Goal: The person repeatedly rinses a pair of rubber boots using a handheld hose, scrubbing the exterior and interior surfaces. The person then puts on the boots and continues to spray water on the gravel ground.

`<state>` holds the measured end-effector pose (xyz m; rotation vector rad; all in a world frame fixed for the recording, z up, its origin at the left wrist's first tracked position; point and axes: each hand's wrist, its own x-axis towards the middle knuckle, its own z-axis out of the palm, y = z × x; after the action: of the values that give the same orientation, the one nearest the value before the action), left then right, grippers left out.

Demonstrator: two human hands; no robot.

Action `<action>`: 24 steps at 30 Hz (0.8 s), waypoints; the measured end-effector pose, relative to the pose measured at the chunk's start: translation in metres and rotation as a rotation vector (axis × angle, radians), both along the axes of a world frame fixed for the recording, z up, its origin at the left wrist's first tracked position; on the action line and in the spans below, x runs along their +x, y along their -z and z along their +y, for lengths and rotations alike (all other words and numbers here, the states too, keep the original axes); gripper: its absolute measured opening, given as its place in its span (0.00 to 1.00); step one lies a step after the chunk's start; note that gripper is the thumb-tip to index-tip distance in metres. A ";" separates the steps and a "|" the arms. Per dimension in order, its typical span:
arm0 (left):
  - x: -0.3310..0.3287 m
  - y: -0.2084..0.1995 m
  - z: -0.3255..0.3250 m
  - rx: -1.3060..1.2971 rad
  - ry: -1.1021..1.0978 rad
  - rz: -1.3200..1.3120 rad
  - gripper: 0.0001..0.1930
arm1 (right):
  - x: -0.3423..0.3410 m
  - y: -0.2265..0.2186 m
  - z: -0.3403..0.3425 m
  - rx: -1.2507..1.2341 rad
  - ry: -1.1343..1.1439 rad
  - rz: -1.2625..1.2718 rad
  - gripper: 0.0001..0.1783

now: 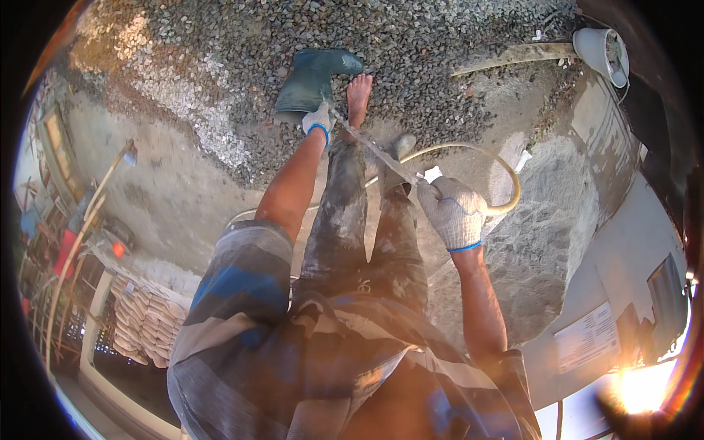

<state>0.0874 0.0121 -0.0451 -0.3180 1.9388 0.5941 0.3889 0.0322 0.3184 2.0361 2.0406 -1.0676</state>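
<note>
A dark green rubber boot [308,82] lies tipped over the gravel, its toe to the right. My left hand [319,121], in a white knit glove with a blue cuff, is closed on the boot's top edge. In my right hand [453,209], gloved the same way, is a pale yellow hose [513,183], with my fingers wrapped round its end. A stream of water [381,155] runs from there up and left toward the boot's top and my left hand. Beside the boot is my bare foot [358,94]; my other foot wears a boot [402,147].
Grey gravel [411,44] spreads across the far ground. At the far right a white bucket [601,55] lies tilted near a board [517,57]. A pale sand heap [543,242] sits to the right. Stacked sacks [147,323] and a long-handled tool [92,213] are at left.
</note>
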 end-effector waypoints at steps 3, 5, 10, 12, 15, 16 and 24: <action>-0.018 0.015 -0.001 -0.037 -0.150 -0.007 0.30 | -0.007 -0.004 0.004 0.006 -0.010 0.024 0.19; -0.014 0.016 0.008 -0.063 -0.161 0.002 0.31 | -0.012 -0.007 0.005 0.006 -0.007 0.005 0.19; -0.022 0.031 0.004 0.083 -0.006 -0.013 0.23 | -0.022 -0.012 0.012 0.013 -0.036 0.085 0.18; -0.039 0.042 0.003 -0.023 0.255 0.186 0.26 | -0.026 -0.012 0.015 0.032 -0.056 0.104 0.19; -0.057 0.047 0.008 -0.103 0.251 0.226 0.36 | -0.030 -0.005 0.015 0.065 -0.063 0.109 0.20; -0.054 0.040 0.016 -0.071 0.063 0.220 0.39 | -0.032 -0.002 0.016 0.069 -0.054 0.116 0.20; -0.076 0.004 0.015 0.370 -0.098 -0.271 0.29 | -0.041 0.000 0.029 0.020 -0.070 0.093 0.19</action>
<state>0.0112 0.0273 -0.0489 -0.2447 1.5252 0.9095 0.3478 0.0611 0.3183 1.9431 2.1574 -1.1545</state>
